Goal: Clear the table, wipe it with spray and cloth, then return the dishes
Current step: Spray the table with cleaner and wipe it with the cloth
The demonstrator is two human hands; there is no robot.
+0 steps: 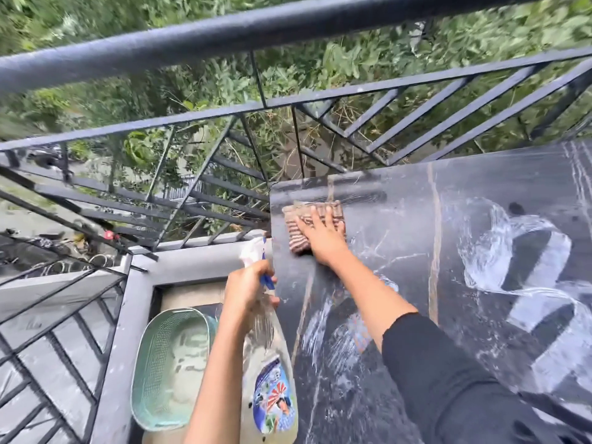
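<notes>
Black-sleeved right forearm fills the near corner, but going left to right now: pale green oval mesh plastic basket [169, 370] sits on the floor just beside the table edge, looks empty, tho the blur makes that hard to call. Next, left hand [245, 291] wrapped round the neck of the clear trigger spray bottle w/ blue-and-red label [270, 357], fingers curled by the blue trigger, bottle hanging nozzle-up off the table's left edge, not aimed at anything. Liquid inside looks pale, bottle smooth and see-through.

On to the action: right hand [322, 238] flat, fingers spread, pressing the brown-and-cream striped folded cloth [306, 224] onto the far-left corner of the dark glossy marble-look tabletop [416, 245]. Cloth looks ribbed, soft, absorbent. Table's slick and hard w/ pale veins, rounded corner, right up by the black metal balcony railing [224, 36].

White foamy spray swirls lie well to the right and near the arm, unwiped. So: wipe step, part-done, no dishes on the visible surface.

To do it well, I'd say: keep the palm flat, overlap strokes, work from this corner toward the right, chase those foam loops, don't push liquid over the edge. Slick top means cloth glides easy; firm pressure is needed.
</notes>
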